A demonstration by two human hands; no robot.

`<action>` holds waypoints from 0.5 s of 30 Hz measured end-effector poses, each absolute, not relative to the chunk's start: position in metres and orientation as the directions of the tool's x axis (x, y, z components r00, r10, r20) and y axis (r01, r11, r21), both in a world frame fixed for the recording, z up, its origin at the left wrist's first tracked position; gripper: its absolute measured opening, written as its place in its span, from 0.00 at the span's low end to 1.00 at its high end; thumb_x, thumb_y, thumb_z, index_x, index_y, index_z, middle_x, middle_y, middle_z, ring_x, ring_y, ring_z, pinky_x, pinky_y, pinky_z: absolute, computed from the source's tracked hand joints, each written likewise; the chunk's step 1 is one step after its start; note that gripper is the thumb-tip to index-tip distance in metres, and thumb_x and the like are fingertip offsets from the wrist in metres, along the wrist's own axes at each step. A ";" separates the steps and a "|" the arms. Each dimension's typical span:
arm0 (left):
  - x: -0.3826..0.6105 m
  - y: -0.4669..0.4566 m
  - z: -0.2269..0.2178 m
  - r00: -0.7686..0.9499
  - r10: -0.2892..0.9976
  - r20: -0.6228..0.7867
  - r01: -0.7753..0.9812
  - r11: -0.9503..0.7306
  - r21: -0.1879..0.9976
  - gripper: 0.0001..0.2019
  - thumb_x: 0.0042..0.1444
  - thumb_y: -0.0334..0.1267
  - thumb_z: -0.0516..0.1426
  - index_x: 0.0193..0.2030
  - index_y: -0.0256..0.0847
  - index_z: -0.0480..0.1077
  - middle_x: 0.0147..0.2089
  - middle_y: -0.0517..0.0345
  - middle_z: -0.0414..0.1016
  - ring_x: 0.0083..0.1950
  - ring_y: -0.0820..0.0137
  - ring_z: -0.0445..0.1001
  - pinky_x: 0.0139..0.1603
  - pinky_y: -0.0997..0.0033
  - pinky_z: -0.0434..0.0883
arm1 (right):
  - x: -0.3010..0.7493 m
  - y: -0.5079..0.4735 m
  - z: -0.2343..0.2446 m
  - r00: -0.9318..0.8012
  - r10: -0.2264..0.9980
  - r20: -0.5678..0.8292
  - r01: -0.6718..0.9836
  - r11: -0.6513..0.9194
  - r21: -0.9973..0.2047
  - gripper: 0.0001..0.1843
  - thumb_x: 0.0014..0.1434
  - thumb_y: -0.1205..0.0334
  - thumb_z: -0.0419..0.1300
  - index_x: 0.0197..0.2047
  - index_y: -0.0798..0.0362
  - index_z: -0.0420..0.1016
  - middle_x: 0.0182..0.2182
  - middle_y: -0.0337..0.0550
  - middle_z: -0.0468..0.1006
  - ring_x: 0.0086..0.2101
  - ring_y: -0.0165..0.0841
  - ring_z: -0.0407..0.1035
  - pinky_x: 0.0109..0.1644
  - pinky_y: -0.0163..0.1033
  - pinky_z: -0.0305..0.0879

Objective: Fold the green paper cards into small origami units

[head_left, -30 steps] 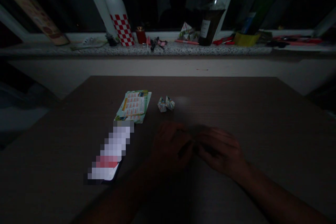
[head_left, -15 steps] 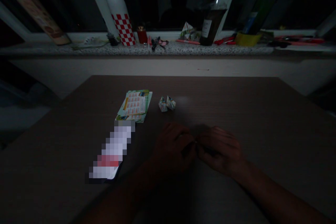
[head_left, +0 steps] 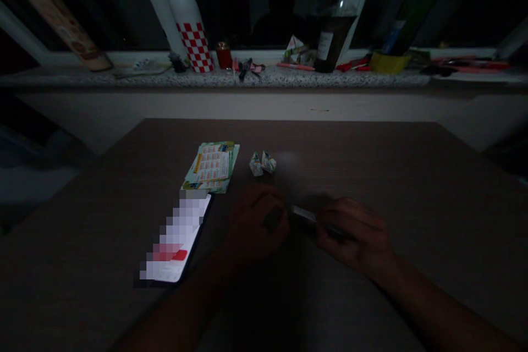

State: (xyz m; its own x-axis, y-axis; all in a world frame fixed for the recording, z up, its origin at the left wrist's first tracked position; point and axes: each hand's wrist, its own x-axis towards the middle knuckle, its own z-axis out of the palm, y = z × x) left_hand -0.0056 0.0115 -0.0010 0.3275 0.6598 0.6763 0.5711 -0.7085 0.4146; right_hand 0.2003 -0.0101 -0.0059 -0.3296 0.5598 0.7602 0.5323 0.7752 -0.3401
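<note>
My right hand point(head_left: 352, 231) is closed around a slim object with a flat, pale, silvery end point(head_left: 304, 213) that sticks out leftward from the fingertips. Its kind is too dark to tell. My left hand point(head_left: 258, 220) is curled just left of that end, a small gap apart from it. Whatever lies between the left fingers is lost in shadow. Beyond the hands, two small folded paper pieces point(head_left: 263, 163) with a coloured print stand side by side on the table.
A lit phone point(head_left: 181, 239), partly pixelated, lies on the table point(head_left: 350, 148) left of my hands. Printed green-and-white cards point(head_left: 211, 165) are stacked behind it. Along the granite sill point(head_left: 272, 76) stand a checkered bottle point(head_left: 192, 27), a dark cup point(head_left: 330, 44) and a green bottle point(head_left: 414, 11).
My hands have drawn apart, the left one moving left and the right one slightly right. The silvery end of the object in my right hand now shows between them.
</note>
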 end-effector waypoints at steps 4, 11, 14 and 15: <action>0.000 0.008 -0.005 0.477 0.625 0.618 0.475 -0.775 0.418 0.08 0.55 0.34 0.58 0.42 0.39 0.71 0.41 0.52 0.75 0.43 0.67 0.72 0.45 0.64 0.70 | 0.199 -0.010 -0.006 -0.339 0.558 0.758 0.526 0.780 -0.339 0.08 0.49 0.74 0.63 0.32 0.53 0.73 0.26 0.42 0.77 0.26 0.33 0.71 0.31 0.39 0.67; -0.002 0.012 -0.008 0.505 0.599 0.621 0.474 -0.794 0.381 0.05 0.59 0.33 0.55 0.35 0.39 0.72 0.33 0.56 0.75 0.36 0.69 0.72 0.39 0.68 0.69 | 0.207 -0.008 -0.004 -0.266 0.653 0.709 0.617 0.680 -0.395 0.05 0.51 0.71 0.61 0.30 0.52 0.71 0.26 0.42 0.76 0.27 0.33 0.72 0.32 0.38 0.68; -0.008 0.015 -0.004 0.483 0.638 0.599 0.515 -0.761 0.395 0.04 0.58 0.33 0.56 0.35 0.39 0.73 0.32 0.56 0.74 0.35 0.70 0.72 0.38 0.69 0.69 | 0.215 -0.006 -0.002 -0.223 0.687 0.692 0.637 0.640 -0.430 0.05 0.53 0.69 0.60 0.29 0.51 0.70 0.26 0.41 0.76 0.27 0.33 0.72 0.31 0.37 0.68; -0.010 0.015 -0.003 0.473 0.653 0.592 0.529 -0.748 0.402 0.04 0.58 0.33 0.56 0.34 0.38 0.73 0.32 0.56 0.74 0.35 0.70 0.72 0.38 0.69 0.69 | 0.219 -0.006 -0.001 -0.206 0.692 0.692 0.643 0.628 -0.437 0.05 0.53 0.69 0.60 0.29 0.50 0.70 0.25 0.40 0.76 0.27 0.33 0.72 0.31 0.37 0.68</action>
State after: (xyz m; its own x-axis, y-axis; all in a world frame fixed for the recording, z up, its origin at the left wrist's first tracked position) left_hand -0.0103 0.0154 -0.0030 0.4733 0.6527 0.5915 0.5287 -0.7476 0.4020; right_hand 0.2188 -0.0057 -0.0013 -0.2061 0.6922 0.6917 0.6435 0.6284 -0.4371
